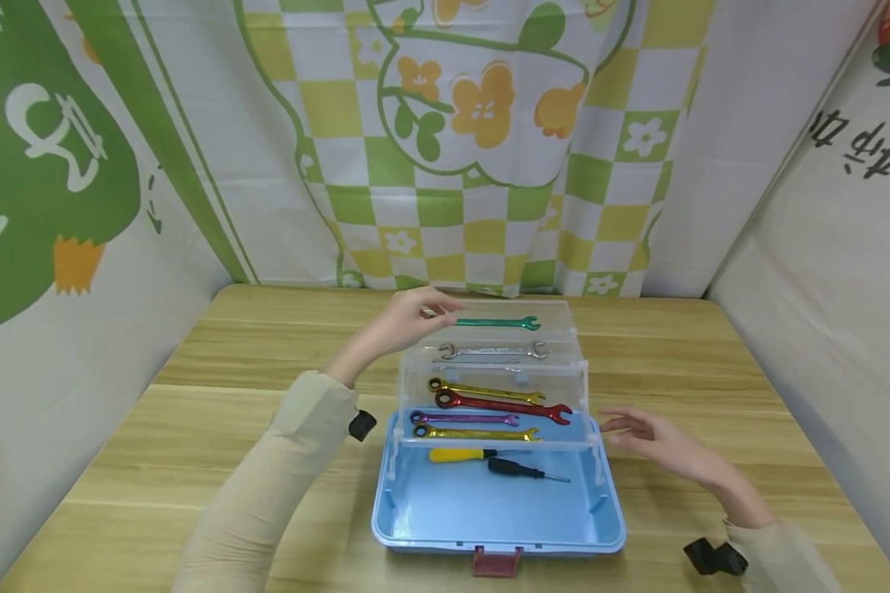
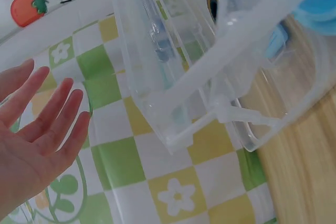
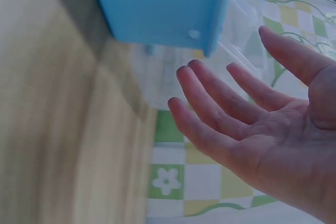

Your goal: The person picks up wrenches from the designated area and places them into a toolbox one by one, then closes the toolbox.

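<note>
A blue toolbox [image 1: 489, 515] stands on the table with its clear tiered trays [image 1: 580, 387] raised toward the back. My left hand [image 1: 415, 319] is over the left end of the top tray, near a green wrench [image 1: 498, 323]. In the left wrist view its fingers [image 2: 58, 111] are spread and hold nothing. Beside the toolbox's right side is my right hand [image 1: 663, 445], fingers loosely extended and without anything in them. A silver wrench [image 1: 493, 352] lies in the middle tray. The lower tray holds a red wrench [image 1: 500, 404], a purple wrench [image 1: 463, 418] and gold wrenches [image 1: 482, 432].
A yellow-handled screwdriver [image 1: 456, 455] and a black screwdriver [image 1: 515, 469] lie in the toolbox's bottom. A reddish latch [image 1: 496, 562] hangs at its front. Wood-grain table [image 1: 267, 346] surrounds it, with a checkered curtain [image 1: 482, 239] behind.
</note>
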Tool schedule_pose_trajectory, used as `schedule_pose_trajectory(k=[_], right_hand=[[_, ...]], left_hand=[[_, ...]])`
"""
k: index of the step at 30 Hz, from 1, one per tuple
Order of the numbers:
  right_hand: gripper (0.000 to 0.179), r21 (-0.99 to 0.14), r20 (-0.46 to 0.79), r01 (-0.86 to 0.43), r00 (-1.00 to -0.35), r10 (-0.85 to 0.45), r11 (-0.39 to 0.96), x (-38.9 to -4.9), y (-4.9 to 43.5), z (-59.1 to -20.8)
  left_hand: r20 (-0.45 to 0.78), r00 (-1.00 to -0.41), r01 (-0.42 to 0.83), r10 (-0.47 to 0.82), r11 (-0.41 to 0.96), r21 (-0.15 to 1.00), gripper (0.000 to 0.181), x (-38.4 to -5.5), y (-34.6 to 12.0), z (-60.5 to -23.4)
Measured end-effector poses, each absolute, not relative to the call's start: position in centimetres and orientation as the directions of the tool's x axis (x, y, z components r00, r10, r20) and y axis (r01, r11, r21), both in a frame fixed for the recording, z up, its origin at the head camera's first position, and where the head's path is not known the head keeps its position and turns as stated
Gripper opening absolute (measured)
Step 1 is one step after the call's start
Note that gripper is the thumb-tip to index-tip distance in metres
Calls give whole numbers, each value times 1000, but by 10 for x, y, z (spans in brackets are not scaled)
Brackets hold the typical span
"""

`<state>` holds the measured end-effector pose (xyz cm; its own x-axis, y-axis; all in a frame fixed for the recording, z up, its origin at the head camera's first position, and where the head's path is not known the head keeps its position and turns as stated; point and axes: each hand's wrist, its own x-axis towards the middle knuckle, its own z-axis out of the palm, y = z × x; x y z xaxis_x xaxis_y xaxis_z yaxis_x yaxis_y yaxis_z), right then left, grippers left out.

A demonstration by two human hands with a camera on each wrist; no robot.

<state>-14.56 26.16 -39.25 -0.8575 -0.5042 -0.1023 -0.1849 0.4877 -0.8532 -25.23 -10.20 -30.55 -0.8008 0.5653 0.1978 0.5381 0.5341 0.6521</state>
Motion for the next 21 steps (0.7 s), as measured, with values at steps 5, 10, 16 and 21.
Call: schedule_pose_trajectory(k=[5, 10, 16, 21], right_hand=[[45, -837, -65, -220, -869, -490, 501, -159, 264, -386], [47, -856, -65, -190, -883, -465, 481, -175, 267, -384], [52, -899, -120, -83, -898, -423, 430, -194, 268, -391], [55, -931, -154, -12, -893, -423, 365, -207, 271, -402]], left_hand=[[290, -844, 496, 452, 448, 744, 26, -245, -117, -316], [346, -876, 460, 337, 368, 808, 28, -240, -131, -331], [316, -918, 373, 238, 252, 893, 31, -241, -147, -353], [247, -951, 286, 188, 222, 932, 35, -244, -158, -372]])
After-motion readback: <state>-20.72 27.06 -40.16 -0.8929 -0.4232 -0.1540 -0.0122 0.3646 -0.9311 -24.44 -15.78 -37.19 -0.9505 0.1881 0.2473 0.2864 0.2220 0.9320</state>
